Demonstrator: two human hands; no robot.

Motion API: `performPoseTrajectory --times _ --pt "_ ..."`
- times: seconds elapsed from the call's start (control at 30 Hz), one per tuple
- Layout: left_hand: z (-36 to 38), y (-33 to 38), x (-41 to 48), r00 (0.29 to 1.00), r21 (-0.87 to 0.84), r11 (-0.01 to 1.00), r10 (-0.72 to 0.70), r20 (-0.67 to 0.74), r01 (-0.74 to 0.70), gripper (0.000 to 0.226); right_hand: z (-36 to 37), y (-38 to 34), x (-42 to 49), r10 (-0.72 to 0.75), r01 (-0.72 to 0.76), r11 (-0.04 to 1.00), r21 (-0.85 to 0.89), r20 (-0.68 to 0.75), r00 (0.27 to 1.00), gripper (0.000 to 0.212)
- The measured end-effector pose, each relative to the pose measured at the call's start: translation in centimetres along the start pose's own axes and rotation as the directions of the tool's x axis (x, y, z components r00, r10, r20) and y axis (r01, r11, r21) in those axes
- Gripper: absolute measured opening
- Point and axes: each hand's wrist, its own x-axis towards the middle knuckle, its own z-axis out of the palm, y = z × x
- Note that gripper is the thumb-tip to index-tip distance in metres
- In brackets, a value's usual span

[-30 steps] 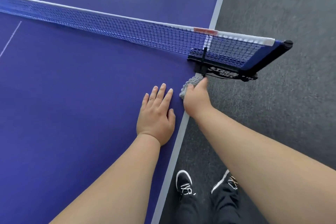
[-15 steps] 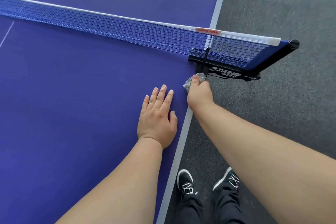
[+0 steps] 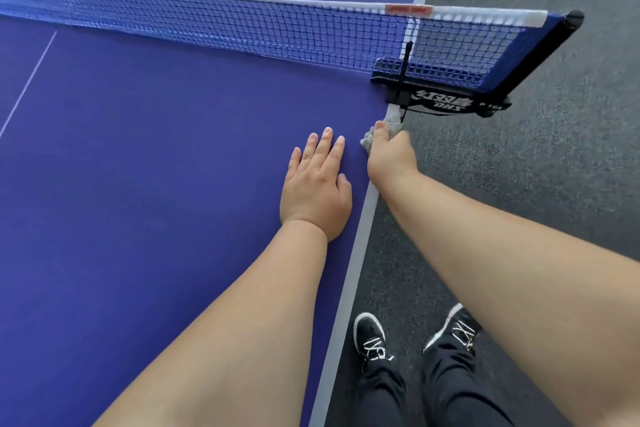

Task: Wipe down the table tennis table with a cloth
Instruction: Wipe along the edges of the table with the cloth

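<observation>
Our right hand [image 3: 391, 156] grips the cloth [image 3: 388, 128] at the table [image 3: 173, 166] edge beside the net clamp [image 3: 446, 100], our left hand [image 3: 317, 189] lying flat, fingers straight.

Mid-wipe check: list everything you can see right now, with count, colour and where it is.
table: one, blue-purple with a pale edge line, fills the left and centre
net: one, blue mesh with a white top band, stretched across the upper part of the table
net clamp: one, black with white lettering, on the table's right edge
cloth: one, grey, bunched at the table edge just below the clamp
floor: dark grey, right of the table
shoes: two, black with white laces, on the floor beside the table
trousers: dark, bottom right
left hand: flat on the table, fingers straight
right hand: grips the cloth at the edge
</observation>
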Motion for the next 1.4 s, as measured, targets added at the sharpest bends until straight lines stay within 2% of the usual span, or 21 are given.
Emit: performPoseTrajectory --times 0.13,0.2,0.3,0.37,0.47,0.57,0.6,0.7,0.83,0.97,1.07,1.23,1.3,1.4 --pt "-1.1 -0.3 -0.3 0.995 0.006 0.999 0.036 0.095 -0.037 0.069 0.4 6.2 -7.9 -0.007 0.008 1.0 -0.006 0.157 0.988 0.048" --pt "-1.8 -1.2 -1.3 0.985 0.035 0.996 0.079 0.154 -0.085 0.068 0.7 8.2 -11.1 0.023 -0.033 0.998 0.045 0.214 0.976 0.039" --pt "-1.8 -3.4 -5.7 0.971 0.123 0.984 0.105 0.215 -0.133 0.064 1.3 6.3 -9.7 0.057 -0.063 0.997 0.048 0.114 0.992 0.037" --pt "-1.1 -4.2 -9.9 0.974 0.154 0.983 0.06 0.219 -0.095 0.064 1.2 3.5 -7.0 0.044 -0.044 0.998 0.051 0.017 0.999 0.038" --pt "0.2 -4.8 -13.3 0.989 0.187 0.982 -0.012 0.144 -0.016 0.065 1.4 1.9 -5.1 0.001 0.001 1.0 0.025 -0.064 0.998 0.035" --pt "0.8 -5.0 -13.2 0.997 0.151 0.988 -0.002 0.083 -0.011 0.065 2.0 4.8 -7.6 -0.058 0.065 0.992 0.106 -0.069 0.996 0.023" --pt "0.9 -4.9 -13.0 0.997 0.152 0.988 0.006 0.076 -0.018 0.065 2.1 6.3 -9.1 -0.073 0.077 0.991 0.11 -0.042 0.996 0.027" --pt "0.8 -5.1 -12.9 0.997 0.141 0.99 0.003 0.083 -0.014 0.066 2.6 9.4 -13.0 -0.072 0.071 0.997 0.016 0.057 0.996 0.055" --pt "0.6 -4.9 -13.0 0.998 0.114 0.993 0.005 0.064 -0.013 0.065 2.2 7.1 -9.4 -0.035 0.036 0.999 -0.022 0.045 0.998 0.046" --pt "0.9 -5.1 -13.1 1.0 0.109 0.994 0.011 0.029 -0.015 0.065 1.5 4.1 -5.3 -0.076 0.076 0.997 -0.002 -0.009 0.997 0.041" --pt "0.9 -5.0 -13.2 1.0 0.128 0.992 0.007 0.024 -0.01 0.066 1.5 6.0 -7.3 -0.061 0.059 0.997 0.046 0.053 0.997 0.053" --pt "0.9 -4.9 -13.2 0.999 0.155 0.988 -0.008 0.037 0.002 0.067 2.1 13.4 -17.4 -0.059 0.041 0.996 0.083 0.226 0.972 0.067" --pt "0.9 -4.8 -13.0 1.0 0.153 0.988 -0.003 0.027 -0.002 0.066 2.1 13.3 -16.8 -0.035 0.02 0.998 0.067 0.231 0.972 0.069" --pt "1.0 -5.0 -13.2 1.0 0.136 0.991 0.006 -0.001 -0.006 0.065 2.2 10.9 -12.9 -0.07 0.056 0.994 0.098 0.149 0.986 0.069"
